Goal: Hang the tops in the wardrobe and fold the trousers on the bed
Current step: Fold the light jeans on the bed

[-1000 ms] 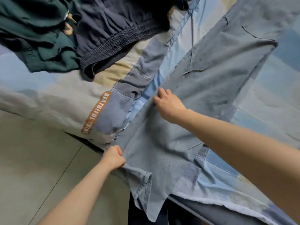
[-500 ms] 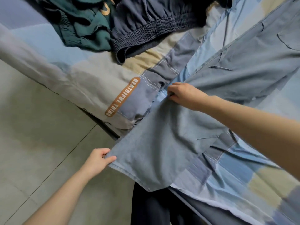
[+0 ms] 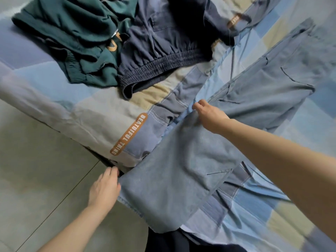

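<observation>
A: Trousers (image 3: 181,179), pale blue-grey, lie spread on the bed (image 3: 81,122), running from the upper right down to the near edge, where the lower end hangs over the side above the floor (image 3: 36,179).

B: And the left hand (image 3: 105,188)?

A: It sits at the left corner of that hanging end. The fingers are curled onto the cloth's edge and seem to grip it, though the fingertips are hidden behind the fabric, so I can't tell how firm the hold is.

B: The right hand (image 3: 209,113)?

A: Farther up, on the trousers' left edge. Its fingers are bent and pinch the cloth right where the fabric meets the patchwork cover.

B: What's near those edges?

A: Left of the right hand the cover shows an orange label (image 3: 129,133) reading "BEAUTIFUL THING". Above that, a dark navy garment (image 3: 163,57) with an elastic waistband is heaped beside a dark green garment (image 3: 76,37); the two touch each other and lie apart from the trousers.

B: Room to work?

A: A strip of bare cover lies between the heap and the trousers, and more cover shows to the right of them. The bed's near edge runs diagonally, with tiled floor below the left hand.
</observation>
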A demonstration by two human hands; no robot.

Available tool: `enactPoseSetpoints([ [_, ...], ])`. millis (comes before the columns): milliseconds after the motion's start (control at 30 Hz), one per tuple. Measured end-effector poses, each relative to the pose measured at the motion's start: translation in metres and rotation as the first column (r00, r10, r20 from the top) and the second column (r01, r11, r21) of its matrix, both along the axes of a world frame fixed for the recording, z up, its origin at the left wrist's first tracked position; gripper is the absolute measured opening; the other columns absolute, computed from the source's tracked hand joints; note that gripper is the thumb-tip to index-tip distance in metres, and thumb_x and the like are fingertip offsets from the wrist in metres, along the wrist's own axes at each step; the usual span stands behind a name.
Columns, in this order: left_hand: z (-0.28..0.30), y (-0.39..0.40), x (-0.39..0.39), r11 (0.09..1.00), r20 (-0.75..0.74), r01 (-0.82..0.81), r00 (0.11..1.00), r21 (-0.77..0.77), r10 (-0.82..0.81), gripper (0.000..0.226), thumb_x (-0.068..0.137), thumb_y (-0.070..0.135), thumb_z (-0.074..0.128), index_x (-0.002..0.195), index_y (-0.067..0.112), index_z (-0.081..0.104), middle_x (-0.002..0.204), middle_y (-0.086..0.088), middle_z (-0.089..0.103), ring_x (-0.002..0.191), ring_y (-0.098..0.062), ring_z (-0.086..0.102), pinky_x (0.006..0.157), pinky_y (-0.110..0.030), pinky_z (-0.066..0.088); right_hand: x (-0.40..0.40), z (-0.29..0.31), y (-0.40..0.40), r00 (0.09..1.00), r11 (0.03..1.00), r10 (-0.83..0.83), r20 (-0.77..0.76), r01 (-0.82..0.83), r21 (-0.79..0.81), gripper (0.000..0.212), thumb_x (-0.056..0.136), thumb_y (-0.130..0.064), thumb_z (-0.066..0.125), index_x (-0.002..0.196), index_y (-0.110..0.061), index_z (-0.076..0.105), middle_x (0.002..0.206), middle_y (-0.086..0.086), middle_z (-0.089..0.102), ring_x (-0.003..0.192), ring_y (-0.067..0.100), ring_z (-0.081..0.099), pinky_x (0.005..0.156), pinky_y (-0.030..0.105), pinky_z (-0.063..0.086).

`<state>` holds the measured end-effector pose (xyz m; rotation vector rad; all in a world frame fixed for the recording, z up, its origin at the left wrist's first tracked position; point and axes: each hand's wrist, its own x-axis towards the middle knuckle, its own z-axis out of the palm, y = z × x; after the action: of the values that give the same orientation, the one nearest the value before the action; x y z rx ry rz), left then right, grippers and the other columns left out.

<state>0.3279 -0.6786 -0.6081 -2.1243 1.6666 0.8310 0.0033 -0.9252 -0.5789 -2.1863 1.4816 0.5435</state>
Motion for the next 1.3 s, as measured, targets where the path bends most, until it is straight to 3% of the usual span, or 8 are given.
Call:
enactPoseSetpoints([
  [167, 0.011, -0.033, -0.057, 0.960, -0.220, 0.262, 0.935, -0.096, -0.278, 0.049, 0.058, 0.014, 0.084, 0.088, 0.025, 0.046, 0.079, 0.005, 0.054, 0.055, -0.019, 0.061, 0.039, -0.031, 0.044, -0.066, 0.006, -0.026, 0.981, 0.985, -0.167, -0.094, 0.171, 0.028, 0.045, 0.087, 0.004, 0.040, 0.129, -0.013, 0.044, 0.129, 0.013, 0.042, 0.106, 0.038, 0.055, 0.084, 0.044, 0.047],
  [333, 0.015, -0.117, -0.141, 0.892, -0.338, 0.301, 0.846, -0.338, -0.414, 0.058, 0.058, 0.011, 0.080, 0.105, 0.025, 0.049, 0.098, 0.007, 0.055, 0.077, -0.014, 0.065, 0.061, -0.027, 0.051, -0.129, -0.005, -0.073, 0.975, 0.982, -0.188, -0.121, 0.190, 0.007, 0.038, 0.088, 0.002, 0.045, 0.125, -0.009, 0.045, 0.124, 0.015, 0.044, 0.101, 0.039, 0.057, 0.081, 0.044, 0.049],
  [600, -0.003, -0.237, -0.270, 0.963, -0.354, 0.050, 0.924, -0.264, -0.145, 0.048, 0.098, 0.035, 0.049, 0.143, 0.020, 0.039, 0.143, 0.003, 0.043, 0.114, -0.028, 0.058, 0.092, -0.040, 0.043, -0.239, -0.030, -0.154, 0.955, 0.965, -0.238, -0.176, 0.212, -0.153, 0.041, 0.089, 0.004, 0.040, 0.126, -0.012, 0.039, 0.121, 0.016, 0.043, 0.097, 0.041, 0.059, 0.070, 0.043, 0.045],
  [700, -0.003, -0.263, -0.298, 0.983, -0.300, -0.069, 0.954, -0.167, 0.016, 0.037, 0.100, 0.047, 0.040, 0.126, 0.023, 0.053, 0.129, -0.003, 0.060, 0.114, -0.031, 0.057, 0.089, -0.040, 0.045, -0.263, -0.038, -0.173, 0.979, 0.977, -0.185, -0.082, 0.174, -0.122, 0.060, 0.087, 0.003, 0.043, 0.139, -0.025, 0.033, 0.115, 0.014, 0.041, 0.082, 0.038, 0.057, 0.067, 0.042, 0.044],
  [800, -0.008, -0.292, -0.312, 0.988, -0.156, -0.032, 0.988, -0.150, 0.008, 0.038, 0.098, 0.054, 0.039, 0.101, 0.023, 0.060, 0.111, -0.006, 0.068, 0.107, -0.033, 0.060, 0.083, -0.038, 0.046, -0.279, -0.044, -0.197, 0.983, 0.982, -0.176, -0.060, 0.171, -0.075, 0.037, 0.095, -0.015, 0.048, 0.130, -0.023, 0.040, 0.110, 0.014, 0.047, 0.083, 0.035, 0.056, 0.068, 0.040, 0.046],
  [900, -0.011, -0.311, -0.320, 0.986, -0.190, -0.032, 0.982, -0.163, 0.000, 0.033, 0.092, 0.052, 0.054, 0.112, 0.025, 0.053, 0.115, 0.002, 0.061, 0.106, -0.028, 0.059, 0.084, -0.038, 0.048, -0.287, -0.044, -0.214, 0.974, 0.978, -0.208, -0.095, 0.207, -0.015, 0.024, 0.096, -0.025, 0.049, 0.118, -0.018, 0.047, 0.107, 0.019, 0.059, 0.088, 0.035, 0.059, 0.068, 0.036, 0.044],
  [1133, -0.023, -0.330, -0.321, 0.952, -0.209, -0.066, 0.978, -0.299, 0.002, 0.020, 0.090, 0.035, 0.063, 0.083, 0.019, 0.055, 0.090, -0.010, 0.063, 0.094, -0.035, 0.057, 0.071, -0.040, 0.045, -0.286, -0.020, -0.233, 0.919, 0.838, -0.286, 0.272, 0.378, -0.393, 0.013, 0.093, -0.026, 0.052, 0.102, -0.018, 0.046, 0.093, 0.009, 0.064, 0.080, 0.036, 0.058, 0.063, 0.037, 0.041],
  [1300, -0.036, -0.333, -0.331, 0.954, -0.230, -0.090, 0.973, -0.285, 0.023, 0.027, 0.093, 0.027, 0.058, 0.117, 0.015, 0.054, 0.118, -0.009, 0.059, 0.109, -0.034, 0.055, 0.086, -0.044, 0.046, -0.282, -0.040, -0.253, 0.935, 0.932, -0.338, 0.104, 0.349, -0.102, 0.037, 0.087, -0.005, 0.040, 0.121, -0.018, 0.038, 0.098, 0.009, 0.056, 0.087, 0.031, 0.055, 0.063, 0.035, 0.039],
])
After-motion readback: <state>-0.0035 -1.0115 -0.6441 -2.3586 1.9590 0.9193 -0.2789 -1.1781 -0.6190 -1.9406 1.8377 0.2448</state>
